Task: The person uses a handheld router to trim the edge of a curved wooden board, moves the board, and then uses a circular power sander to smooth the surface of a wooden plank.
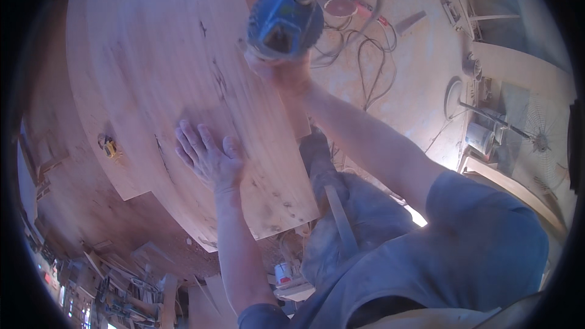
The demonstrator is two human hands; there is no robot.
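A broad wooden panel (177, 67) with dark knots and cracks lies in front of me. My left hand (210, 155) rests flat on it, fingers spread, holding nothing. At the panel's right edge my right hand (283, 75) is wrapped round a blue power tool (286, 21) with a thick grey hose or cord curving off its top. The tool's body hides its working end, so I cannot tell its exact kind or whether it touches the wood. A small yellow and black object (109, 147), perhaps a tape measure, lies left of my left hand.
On the dusty floor at the upper right lie a red tool with a round disc (341, 7) and looping cords (368, 73). A fan (539, 140) and a white bucket (479, 137) are at the right. Wood scraps (131, 295) are piled at the lower left.
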